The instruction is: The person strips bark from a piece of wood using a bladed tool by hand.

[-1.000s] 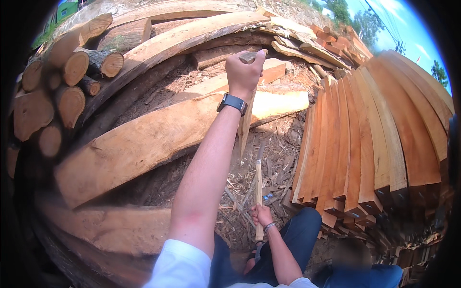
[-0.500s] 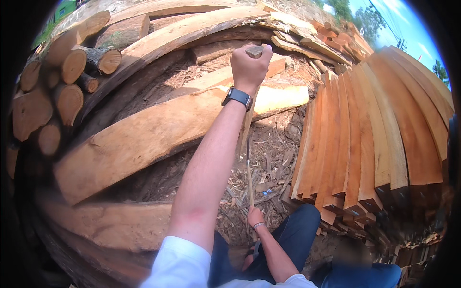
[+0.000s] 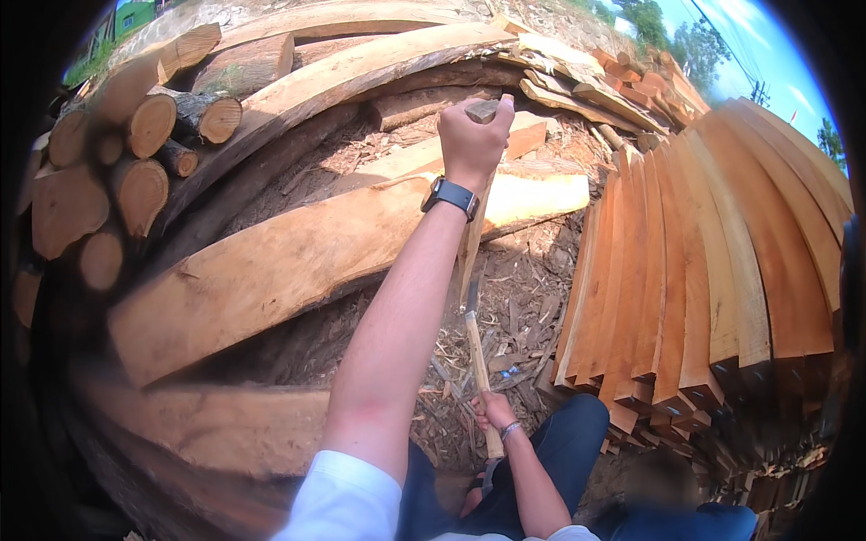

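My left hand (image 3: 471,149), with a dark watch on its wrist, reaches forward and is closed round the top of a wooden stick (image 3: 472,236). The stick's cut end shows above the fist, and its shaft runs down toward me. Nearer my knees, my right hand (image 3: 493,411) grips the pale wooden handle (image 3: 478,352) of a long-handled knife. Its dark blade (image 3: 472,296) lies close against the stick's lower part; whether the two touch I cannot tell. The handle's butt sticks out below my right hand.
A broad sawn slab (image 3: 271,257) lies behind my left forearm. Cut logs (image 3: 142,194) are piled at the left. Stacked reddish planks (image 3: 667,270) fill the right side. Bark and wood chips (image 3: 514,311) cover the ground. A person's blue-clothed leg (image 3: 686,521) shows at the lower right.
The knife's handle has turned, showing a broader face and its butt below my right hand. My left hand keeps its grip on the stick. The whole view has shifted slightly.
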Demonstrator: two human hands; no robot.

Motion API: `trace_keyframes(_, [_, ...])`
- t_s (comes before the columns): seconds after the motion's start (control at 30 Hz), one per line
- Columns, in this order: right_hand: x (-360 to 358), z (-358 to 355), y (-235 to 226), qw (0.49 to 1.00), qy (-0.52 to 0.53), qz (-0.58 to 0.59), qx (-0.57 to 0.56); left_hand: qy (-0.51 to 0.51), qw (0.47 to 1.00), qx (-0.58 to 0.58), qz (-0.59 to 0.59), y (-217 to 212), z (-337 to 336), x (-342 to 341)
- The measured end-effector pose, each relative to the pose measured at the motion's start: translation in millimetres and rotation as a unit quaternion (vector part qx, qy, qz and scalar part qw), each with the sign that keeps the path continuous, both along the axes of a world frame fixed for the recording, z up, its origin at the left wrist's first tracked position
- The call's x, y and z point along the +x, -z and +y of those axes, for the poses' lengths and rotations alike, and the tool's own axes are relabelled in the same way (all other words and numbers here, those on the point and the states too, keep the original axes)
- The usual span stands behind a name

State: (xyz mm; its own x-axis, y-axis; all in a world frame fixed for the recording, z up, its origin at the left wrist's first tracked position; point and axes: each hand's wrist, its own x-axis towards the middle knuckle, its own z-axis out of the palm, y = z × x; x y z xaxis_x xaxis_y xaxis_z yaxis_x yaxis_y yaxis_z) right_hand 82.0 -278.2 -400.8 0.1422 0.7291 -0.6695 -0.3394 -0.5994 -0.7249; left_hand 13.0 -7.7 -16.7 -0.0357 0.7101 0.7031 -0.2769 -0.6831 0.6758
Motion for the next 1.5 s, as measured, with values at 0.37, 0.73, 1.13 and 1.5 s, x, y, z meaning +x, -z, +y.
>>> trace_keyframes(0.37, [5.3, 12.2, 42.9, 0.818, -0.022, -0.553, 0.154, 0.024, 1.0, -0.002, -0.009, -4.0, -7.5, 9.0])
trace_keyframes(0.73, [9.4, 7.7, 71.6, 0.997, -0.003, 0.041, -0.067, 0.06, 0.998, -0.013, -0.015, -6.5, -12.5, 7.7])
trace_keyframes(1.13, [14.4, -7.4, 99.3, 0.809, -0.113, -0.577, -0.002, 0.018, 0.999, -0.011, -0.024, -6.6, -6.6, 17.2])
trace_keyframes(1.5, [6.1, 4.7, 49.4, 0.956, -0.146, -0.244, -0.074, 0.144, 0.989, -0.002, 0.01, -6.1, -5.4, 6.2])
